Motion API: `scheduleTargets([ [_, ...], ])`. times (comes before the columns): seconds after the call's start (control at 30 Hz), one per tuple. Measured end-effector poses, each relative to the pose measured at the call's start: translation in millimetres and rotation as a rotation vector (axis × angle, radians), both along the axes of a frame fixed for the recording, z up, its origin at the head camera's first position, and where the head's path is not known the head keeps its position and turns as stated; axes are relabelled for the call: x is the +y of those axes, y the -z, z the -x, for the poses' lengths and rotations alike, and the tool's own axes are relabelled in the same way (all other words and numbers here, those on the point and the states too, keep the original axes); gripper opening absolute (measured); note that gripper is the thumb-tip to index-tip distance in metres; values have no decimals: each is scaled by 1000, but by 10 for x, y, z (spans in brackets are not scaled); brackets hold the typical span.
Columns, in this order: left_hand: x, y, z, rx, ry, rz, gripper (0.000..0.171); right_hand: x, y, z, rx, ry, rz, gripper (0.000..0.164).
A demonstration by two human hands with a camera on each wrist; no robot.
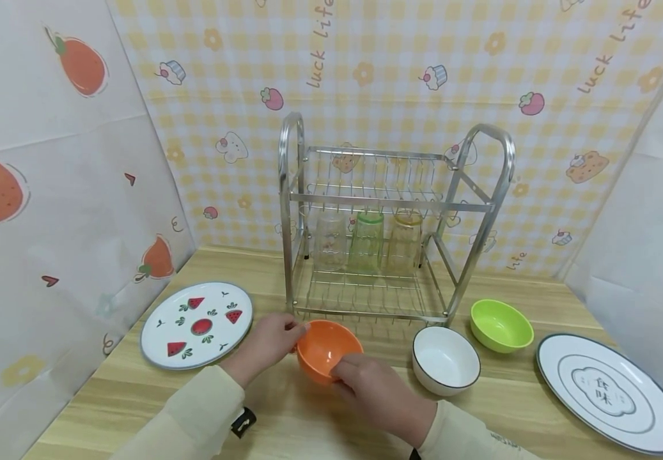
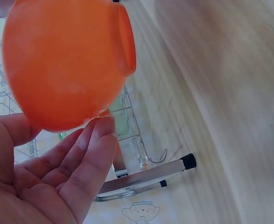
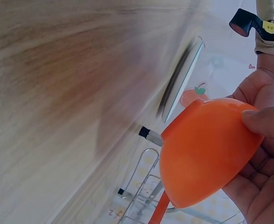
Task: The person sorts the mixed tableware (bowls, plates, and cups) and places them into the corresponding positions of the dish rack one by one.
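An orange bowl (image 1: pixel 328 345) is between my two hands, tilted, in front of the metal dish rack (image 1: pixel 366 314). My right hand (image 1: pixel 374 390) grips its near right rim; in the right wrist view the thumb (image 3: pixel 263 121) lies on the bowl's outside. At the far left rim, my left hand (image 1: pixel 270 342) pinches the edge between thumb and fingers. The left wrist view shows the bowl's rounded side (image 2: pixel 66 65) and foot ring, held above the wooden table (image 2: pixel 230 112). The fingers inside the bowl are partly hidden.
Three glasses stand on the rack's lower tier: clear (image 1: pixel 330 243), green (image 1: pixel 367 243) and amber (image 1: pixel 405 246). A fruit-patterned plate (image 1: pixel 164 319) lies left. On the right are a white bowl (image 1: pixel 446 361), a lime-green bowl (image 1: pixel 500 326) and a white plate with writing (image 1: pixel 642 390).
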State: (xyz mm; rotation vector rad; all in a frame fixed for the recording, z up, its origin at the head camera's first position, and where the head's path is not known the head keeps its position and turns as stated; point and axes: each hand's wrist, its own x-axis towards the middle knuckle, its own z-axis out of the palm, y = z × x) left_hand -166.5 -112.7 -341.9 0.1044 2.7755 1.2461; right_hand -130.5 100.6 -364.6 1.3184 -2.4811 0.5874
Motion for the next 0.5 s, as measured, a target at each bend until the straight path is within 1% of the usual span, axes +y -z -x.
scheduleTargets([
  [0.07, -7, -30, 0, 3, -7, -9, 25, 7, -10, 5, -33, 20, 0, 10],
  [0.2, -29, -100, 4, 8, -27, -8, 25, 15, -37, 24, -63, 33, 27, 12],
  [0.37, -64, -168, 26, 71, -58, 1, 22, 19, -87, 68, -78, 41, 57, 12],
  [0.5, -99, -211, 68, 112, -94, -5, 24, 11, -137, 99, -134, 63, 83, 8],
])
